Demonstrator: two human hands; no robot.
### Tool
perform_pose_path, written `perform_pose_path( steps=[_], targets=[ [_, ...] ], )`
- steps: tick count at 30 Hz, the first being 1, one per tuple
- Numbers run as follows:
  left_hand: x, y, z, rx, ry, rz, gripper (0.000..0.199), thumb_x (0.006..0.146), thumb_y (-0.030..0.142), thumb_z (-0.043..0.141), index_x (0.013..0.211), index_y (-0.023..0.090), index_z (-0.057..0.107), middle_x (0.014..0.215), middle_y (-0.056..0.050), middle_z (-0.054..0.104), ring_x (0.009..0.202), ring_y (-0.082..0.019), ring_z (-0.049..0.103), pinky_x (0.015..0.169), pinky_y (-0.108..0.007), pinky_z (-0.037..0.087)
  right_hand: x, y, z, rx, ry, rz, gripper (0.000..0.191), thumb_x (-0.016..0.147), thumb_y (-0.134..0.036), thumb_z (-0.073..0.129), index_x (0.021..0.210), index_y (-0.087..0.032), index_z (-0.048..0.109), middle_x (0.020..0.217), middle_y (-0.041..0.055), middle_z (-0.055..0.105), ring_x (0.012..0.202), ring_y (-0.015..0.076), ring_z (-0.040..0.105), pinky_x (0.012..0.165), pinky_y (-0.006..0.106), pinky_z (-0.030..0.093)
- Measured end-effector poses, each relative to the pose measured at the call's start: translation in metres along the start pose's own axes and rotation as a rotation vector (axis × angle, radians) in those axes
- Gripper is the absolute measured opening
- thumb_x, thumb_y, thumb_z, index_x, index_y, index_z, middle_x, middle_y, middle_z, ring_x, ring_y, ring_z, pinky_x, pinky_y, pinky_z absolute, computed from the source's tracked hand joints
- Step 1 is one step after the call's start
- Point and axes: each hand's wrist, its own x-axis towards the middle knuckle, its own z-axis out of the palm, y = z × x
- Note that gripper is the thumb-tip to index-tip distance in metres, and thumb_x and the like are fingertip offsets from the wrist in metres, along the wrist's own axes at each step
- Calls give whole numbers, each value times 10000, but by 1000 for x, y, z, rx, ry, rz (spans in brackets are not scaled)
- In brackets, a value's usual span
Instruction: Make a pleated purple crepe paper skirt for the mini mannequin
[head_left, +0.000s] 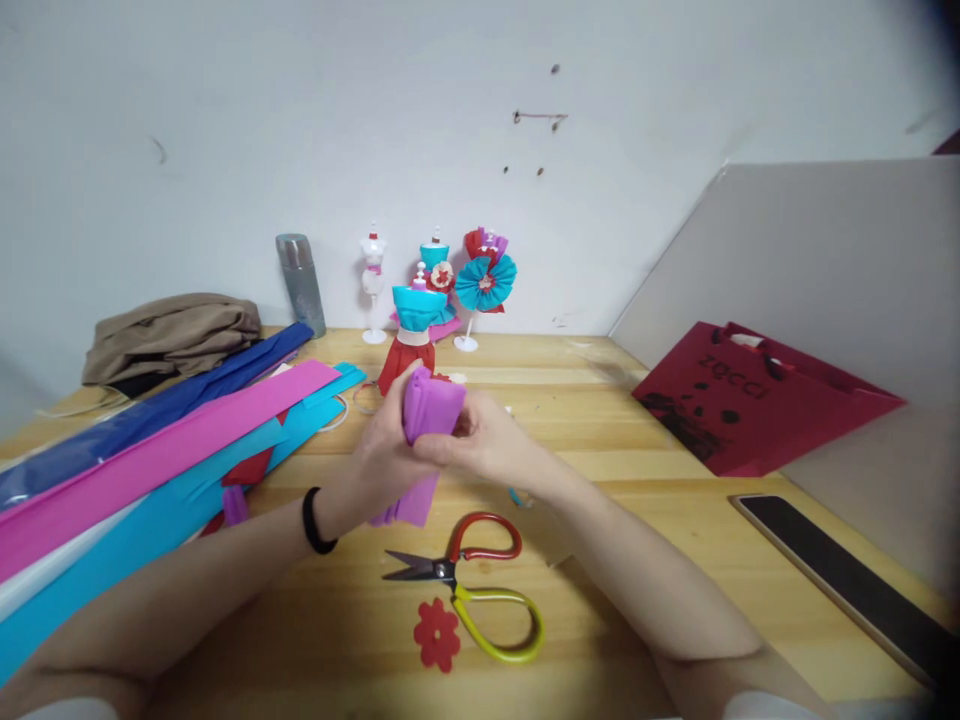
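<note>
A folded, pleated piece of purple crepe paper (436,402) is held upright between both hands above the table. My left hand (379,448), with a black band at its wrist, is closed around the paper's left side. From the right, my right hand (491,436) pinches it, the thumb lying across its front; the other fingertips are partly hidden. The paper's lower end hangs below the hands. Open-bladed scissors (444,570) with one red and one yellow handle lie below, beside a red flower cutout (436,635). Just behind the hands stands a small dress form (418,308) in turquoise and red.
More small dress forms stand by the wall, one with a turquoise rosette (486,284). A grey flask (300,285) and brown cloth (176,340) are at the back left. Coloured paper strips (165,440) cover the left. A red paper bag (750,400) and a phone (840,585) lie right.
</note>
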Motion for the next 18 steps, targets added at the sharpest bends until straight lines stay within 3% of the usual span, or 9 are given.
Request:
perform_pose_path(
  steps=[2,5,9,11,14,18],
  targets=[
    [-1,-1,0,86,26,50,811,703,300,776,1430,147,451,1436,-207,559,1295,-366,571,1124,-523,458,1,3,6,-73,84,18,291,760,-390,737,710,-190,532,664,-45,472,621,107,432,556,242,350],
    [-1,2,1,165,46,67,830,698,263,746,1461,158,436,1455,-199,539,1358,-378,523,1149,-544,431,6,8,8,-52,163,31,255,742,-337,696,656,-195,501,616,-53,448,578,98,403,540,247,346],
    [1,9,-3,72,76,9,963,627,336,839,1481,186,418,1467,-167,537,1387,-384,491,1147,-548,425,9,9,-5,72,190,30,195,722,-336,694,721,-189,566,622,-48,498,572,105,440,561,258,401],
    [3,10,-5,-102,59,-98,891,654,412,839,1429,171,469,1397,-162,598,1289,-369,578,1051,-506,508,8,8,-15,80,184,31,218,717,-356,725,743,-181,597,639,-39,532,580,112,470,580,267,431],
    [6,8,-7,-381,-84,-273,645,684,474,829,1190,129,627,1132,-133,723,1020,-305,701,848,-400,584,6,8,-28,59,118,23,261,699,-369,772,695,-171,601,639,-30,547,586,115,489,588,270,447],
    [7,5,-5,-513,-95,-327,477,647,442,884,947,119,704,925,-77,752,801,-204,707,729,-304,569,7,10,-35,117,31,22,299,684,-377,828,776,-157,649,685,-29,595,628,119,532,634,270,475]
  ],
)
